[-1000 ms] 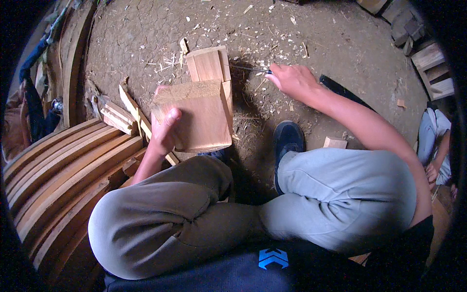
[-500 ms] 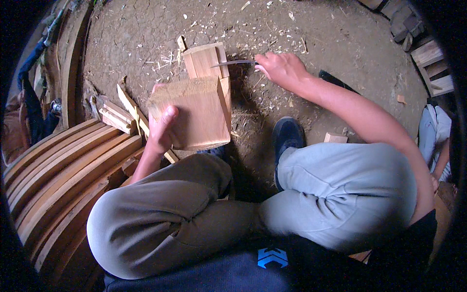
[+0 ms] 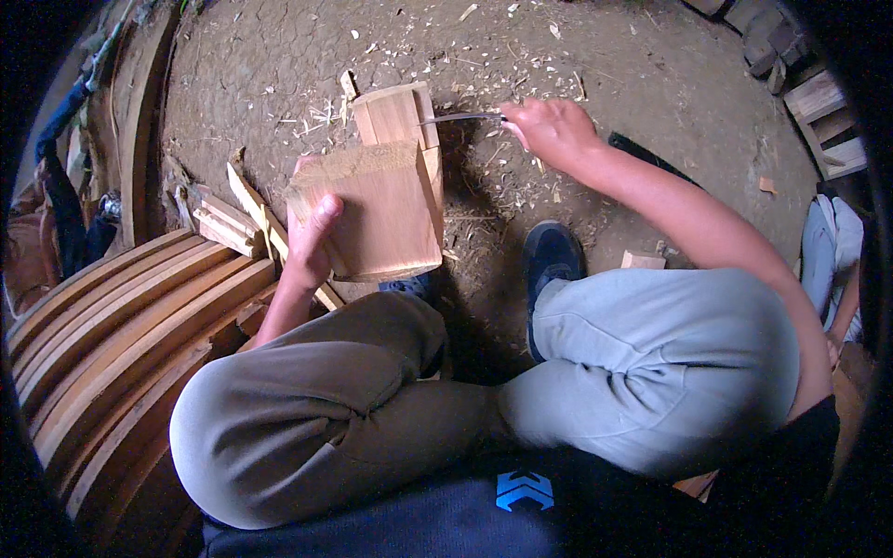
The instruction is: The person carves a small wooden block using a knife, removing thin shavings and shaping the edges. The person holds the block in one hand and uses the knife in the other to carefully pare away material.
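Note:
My left hand (image 3: 312, 228) is closed on the left side of a thick, squarish wooden block (image 3: 391, 219), its thumb pressed against the near face. Behind this block stands another pale piece of wood (image 3: 391, 110), partly hidden by it. My right hand (image 3: 553, 130) is closed round the handle end of a knife (image 3: 465, 117). The thin blade shows almost edge-on and points left. In the picture its tip overlaps the rear wood piece; whether it touches, I cannot tell. The handle is hidden in my fingers.
Curved planks (image 3: 121, 307) are stacked at the left, with wood offcuts (image 3: 228, 223) beside them. Shavings lie over the dirt floor (image 3: 651, 65). A long dark object (image 3: 651, 158) lies beyond my right forearm. Another person (image 3: 833, 251) sits at the right edge.
My right hand has shifted slightly to the right with the knife, drawing the blade tip the same way. The block in my left hand has barely moved.

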{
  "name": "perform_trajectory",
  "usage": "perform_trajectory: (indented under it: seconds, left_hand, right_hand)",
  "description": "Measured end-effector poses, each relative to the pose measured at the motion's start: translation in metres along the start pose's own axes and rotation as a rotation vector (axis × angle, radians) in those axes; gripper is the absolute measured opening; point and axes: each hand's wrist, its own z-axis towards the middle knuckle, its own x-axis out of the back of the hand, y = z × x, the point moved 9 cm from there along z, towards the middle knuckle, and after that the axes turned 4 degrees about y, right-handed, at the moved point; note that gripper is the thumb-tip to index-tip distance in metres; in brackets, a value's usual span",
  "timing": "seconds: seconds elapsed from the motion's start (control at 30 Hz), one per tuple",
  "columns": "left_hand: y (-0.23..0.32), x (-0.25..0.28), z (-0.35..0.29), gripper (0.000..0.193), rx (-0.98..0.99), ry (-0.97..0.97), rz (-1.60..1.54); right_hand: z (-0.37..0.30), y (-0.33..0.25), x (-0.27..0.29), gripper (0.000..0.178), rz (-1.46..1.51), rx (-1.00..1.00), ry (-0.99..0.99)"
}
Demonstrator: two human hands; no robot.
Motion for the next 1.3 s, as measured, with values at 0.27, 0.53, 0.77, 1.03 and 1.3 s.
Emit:
perform_trajectory:
  seconds: [0.27, 0.53, 0.77, 1.03, 1.3]
  left_hand:
    - [0.005, -0.003, -0.005, 0.069, -0.044, -0.035, 0.005]
    - [0.005, 0.007, -0.002, 0.072, -0.098, -0.022, 0.109]
    - [0.001, 0.004, -0.004, 0.071, 0.017, 0.006, -0.017]
    - [0.005, 0.003, -0.006, 0.075, -0.024, -0.028, 0.024]
    - [0.012, -0.005, 0.0, 0.068, 0.008, -0.015, 0.031]
  right_hand:
    - [0.003, 0.025, 0.024, 0.024, -0.014, -0.098, 0.062]
    - [0.018, -0.017, 0.008, 0.03, 0.065, 0.012, -0.05]
    - [0.005, 0.011, 0.007, 0.024, -0.017, -0.086, -0.019]
    - [0.009, 0.01, 0.016, 0.025, -0.061, -0.176, -0.156]
    - [0.004, 0.048, 0.01, 0.024, -0.063, -0.272, -0.175]
